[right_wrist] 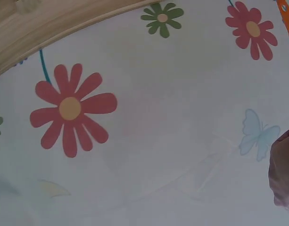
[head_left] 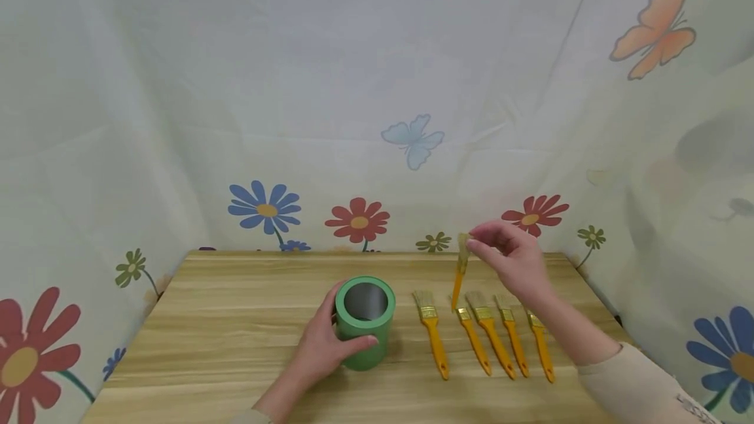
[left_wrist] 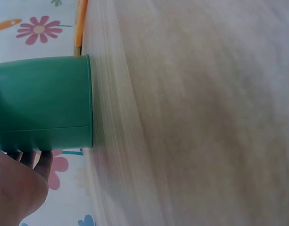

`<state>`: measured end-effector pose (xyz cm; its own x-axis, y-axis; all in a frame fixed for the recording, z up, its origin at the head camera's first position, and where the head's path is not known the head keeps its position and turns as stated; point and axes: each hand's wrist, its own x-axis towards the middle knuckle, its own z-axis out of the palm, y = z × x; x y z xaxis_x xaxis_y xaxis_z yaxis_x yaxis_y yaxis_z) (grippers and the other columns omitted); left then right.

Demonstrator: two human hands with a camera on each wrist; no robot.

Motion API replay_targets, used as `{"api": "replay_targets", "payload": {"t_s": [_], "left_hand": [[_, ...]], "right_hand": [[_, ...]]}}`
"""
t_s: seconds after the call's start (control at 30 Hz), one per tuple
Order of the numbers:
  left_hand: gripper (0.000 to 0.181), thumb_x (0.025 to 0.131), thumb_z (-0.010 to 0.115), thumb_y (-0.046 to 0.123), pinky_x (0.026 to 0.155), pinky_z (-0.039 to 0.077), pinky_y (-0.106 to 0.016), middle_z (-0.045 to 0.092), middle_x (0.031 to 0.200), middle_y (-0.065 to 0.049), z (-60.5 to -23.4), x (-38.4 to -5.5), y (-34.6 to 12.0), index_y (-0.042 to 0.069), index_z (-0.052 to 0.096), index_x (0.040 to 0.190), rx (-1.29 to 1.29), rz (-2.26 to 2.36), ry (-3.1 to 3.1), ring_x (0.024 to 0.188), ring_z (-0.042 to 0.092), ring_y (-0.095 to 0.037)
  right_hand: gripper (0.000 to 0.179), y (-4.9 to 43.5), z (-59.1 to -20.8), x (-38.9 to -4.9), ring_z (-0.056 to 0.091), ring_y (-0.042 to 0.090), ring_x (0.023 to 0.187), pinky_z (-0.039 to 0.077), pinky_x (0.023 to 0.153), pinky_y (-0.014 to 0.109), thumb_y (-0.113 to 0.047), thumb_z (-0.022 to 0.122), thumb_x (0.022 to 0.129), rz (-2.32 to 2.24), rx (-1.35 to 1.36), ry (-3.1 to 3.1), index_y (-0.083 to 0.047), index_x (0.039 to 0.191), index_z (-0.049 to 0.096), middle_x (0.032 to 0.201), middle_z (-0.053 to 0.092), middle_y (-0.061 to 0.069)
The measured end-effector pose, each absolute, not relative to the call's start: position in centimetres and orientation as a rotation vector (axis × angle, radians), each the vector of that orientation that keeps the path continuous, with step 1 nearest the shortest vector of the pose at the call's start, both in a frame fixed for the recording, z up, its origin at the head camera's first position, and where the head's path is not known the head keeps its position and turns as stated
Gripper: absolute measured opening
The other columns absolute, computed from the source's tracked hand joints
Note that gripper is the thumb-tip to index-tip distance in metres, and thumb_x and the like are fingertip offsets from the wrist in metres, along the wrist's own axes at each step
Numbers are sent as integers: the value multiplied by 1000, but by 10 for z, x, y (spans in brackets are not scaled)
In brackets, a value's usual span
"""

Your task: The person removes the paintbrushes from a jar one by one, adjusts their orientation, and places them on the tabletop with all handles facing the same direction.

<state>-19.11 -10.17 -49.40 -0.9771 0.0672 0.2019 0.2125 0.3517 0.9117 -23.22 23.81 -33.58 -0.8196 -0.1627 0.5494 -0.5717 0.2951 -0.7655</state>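
A green cylindrical can (head_left: 381, 339) stands upright on the table, its round mouth facing up and its inside dark. My left hand (head_left: 321, 342) grips the can from the left, thumb across the front; the left wrist view shows the can's side (left_wrist: 45, 103) and the hand (left_wrist: 17, 188) around it. Above the table on the right, my right hand (head_left: 515, 260) pinches a paintbrush (head_left: 457, 283) by its bristles, the yellow handle hanging down. In the right wrist view only part of that hand (right_wrist: 283, 174) and the orange handle (right_wrist: 287, 19) show at the edge.
Several yellow-handled paintbrushes lie in a row right of the can, bristles away from me; the leftmost brush (head_left: 434, 339) lies nearest it. The wood-grain table (head_left: 235, 332) ends at a white flower-and-butterfly backdrop (head_left: 330, 116), which also rises at both sides.
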Motion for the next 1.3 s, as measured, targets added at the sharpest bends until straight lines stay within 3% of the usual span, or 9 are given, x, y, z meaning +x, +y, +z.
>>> {"api": "replay_targets", "payload": {"t_s": [0.3, 0.5, 0.73, 1.03, 1.3], "left_hand": [[111, 71, 101, 45, 110, 47, -60, 60, 146, 5, -495, -190, -101, 35, 38, 162, -249, -1689, -2485, 132, 59, -28], [111, 71, 101, 46, 111, 47, -59, 59, 147, 5, -495, -191, -101, 34, 37, 162, -245, -1685, -2489, 133, 59, -27], [109, 72, 101, 42, 111, 47, -60, 60, 146, 5, -495, -191, -101, 35, 38, 161, -248, -1688, -2487, 133, 59, -27], [109, 72, 102, 39, 111, 46, -60, 60, 146, 6, -493, -190, -100, 36, 38, 161, -250, -1701, -2481, 132, 59, -26], [110, 72, 102, 39, 111, 46, -59, 59, 147, 6, -492, -189, -100, 36, 38, 162, -252, -1696, -2482, 132, 59, -27]], "right_hand": [[15, 289, -342, -227, 66, 2, 89, 53, 82, 11, 0, 79, 95, 1213, 599, -2313, -3, 109, 75, 99, 75, 1], [19, 328, -353, -231, 63, -4, 90, 51, 79, 7, -9, 78, 100, 1058, 438, -2404, -3, 117, 74, 103, 74, 3], [17, 377, -369, -242, 58, -12, 83, 48, 72, 5, -13, 79, 99, 843, 337, -2453, -4, 113, 75, 100, 75, 12], [17, 419, -394, -257, 58, 5, 74, 52, 61, 19, -15, 78, 100, 756, 221, -2644, -1, 108, 74, 95, 74, 12], [19, 441, -421, -273, 61, 19, 78, 51, 62, 25, -16, 77, 101, 782, 205, -2788, 2, 105, 73, 92, 74, 10]]}}
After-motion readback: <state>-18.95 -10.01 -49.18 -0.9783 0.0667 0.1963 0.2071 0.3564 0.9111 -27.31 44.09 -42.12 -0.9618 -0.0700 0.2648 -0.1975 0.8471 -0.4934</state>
